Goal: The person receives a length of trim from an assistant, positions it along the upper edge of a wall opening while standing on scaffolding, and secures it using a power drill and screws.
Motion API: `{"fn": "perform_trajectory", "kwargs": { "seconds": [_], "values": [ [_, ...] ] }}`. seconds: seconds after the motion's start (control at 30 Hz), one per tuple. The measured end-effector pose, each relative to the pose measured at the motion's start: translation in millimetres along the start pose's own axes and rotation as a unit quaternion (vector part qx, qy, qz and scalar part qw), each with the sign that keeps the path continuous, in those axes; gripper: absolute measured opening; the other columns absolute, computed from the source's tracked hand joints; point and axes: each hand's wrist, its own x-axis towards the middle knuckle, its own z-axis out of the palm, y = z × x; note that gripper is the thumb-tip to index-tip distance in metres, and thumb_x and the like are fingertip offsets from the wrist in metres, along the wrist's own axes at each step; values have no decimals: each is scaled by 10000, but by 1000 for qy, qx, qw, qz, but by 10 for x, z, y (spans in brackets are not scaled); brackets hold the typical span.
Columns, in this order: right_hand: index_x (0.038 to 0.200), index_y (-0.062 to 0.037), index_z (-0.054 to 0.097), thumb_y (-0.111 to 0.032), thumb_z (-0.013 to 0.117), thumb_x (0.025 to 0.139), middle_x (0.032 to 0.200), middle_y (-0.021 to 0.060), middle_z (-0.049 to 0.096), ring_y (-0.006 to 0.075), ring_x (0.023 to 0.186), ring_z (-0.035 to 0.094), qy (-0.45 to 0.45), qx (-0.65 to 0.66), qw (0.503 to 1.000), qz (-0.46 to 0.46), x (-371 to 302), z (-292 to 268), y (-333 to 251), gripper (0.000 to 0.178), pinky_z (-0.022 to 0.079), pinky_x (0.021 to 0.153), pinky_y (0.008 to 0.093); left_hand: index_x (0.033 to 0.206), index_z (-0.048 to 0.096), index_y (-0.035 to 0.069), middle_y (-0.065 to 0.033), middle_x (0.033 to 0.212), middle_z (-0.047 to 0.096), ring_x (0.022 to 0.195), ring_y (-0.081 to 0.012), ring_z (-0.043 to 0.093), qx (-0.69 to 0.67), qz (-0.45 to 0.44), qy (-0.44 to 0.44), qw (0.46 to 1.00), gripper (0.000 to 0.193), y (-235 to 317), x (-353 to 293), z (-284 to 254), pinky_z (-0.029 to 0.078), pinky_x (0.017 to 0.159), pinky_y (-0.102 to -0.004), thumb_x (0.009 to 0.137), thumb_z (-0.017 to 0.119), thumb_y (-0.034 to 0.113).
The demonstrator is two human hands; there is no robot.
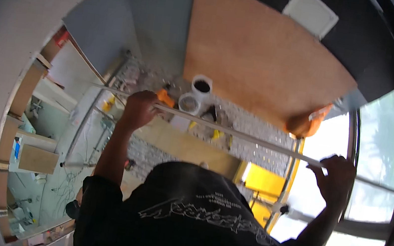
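A long, thin, pale strip (235, 134) stretches across the view from the left to the window side at the right, sloping down to the right. My left hand (141, 109) is closed around it towards its left part. Further along, my right hand (336, 180) grips it nearer the right end. Both arms are raised and spread wide. What the strip is made of, I cannot tell. Far below it, next to my left hand in the picture, lies an orange tool (165, 98).
Two white buckets (189, 103) with dark contents stand on a perforated metal platform below. A plank (189, 144) and a yellow panel (264, 179) lie across it. A large brown board (252, 55) rises ahead. Windows (378, 158) are at the right, cluttered shelving (38, 160) at the left.
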Motion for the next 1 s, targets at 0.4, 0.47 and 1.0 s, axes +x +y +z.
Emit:
{"fn": "perform_trajectory", "kwargs": {
  "seconds": [0.4, 0.47, 1.0],
  "values": [
    [706, -82, 572, -332, 793, 686, 687, 80, 512, 298, 694, 520, 205, -19, 976, 70, -131, -115, 975, 334, 382, 637, 423, 796, 608, 90, -64, 763, 594, 755, -284, 589, 68, 123, 114, 983, 319, 748, 1753, -669, 460, 699, -410, 627, 825, 253],
    [711, -68, 565, -290, 783, 708, 705, 85, 506, 296, 713, 508, 193, -14, 973, 126, -272, -199, 1119, 311, 383, 667, 427, 804, 608, 101, -52, 770, 604, 748, -272, 593, 69, 156, 136, 976, 304, 859, 2029, -729, 458, 702, -399, 638, 820, 241],
    [932, 18, 541, -203, 615, 941, 882, 145, 550, 261, 841, 529, 210, 31, 916, 340, -1172, -234, 1541, 233, 447, 776, 378, 882, 606, 128, -18, 837, 593, 800, -219, 592, 111, 371, 236, 891, 338, 1541, 3156, -1593, 441, 702, -385, 648, 819, 247]
  ]
}}
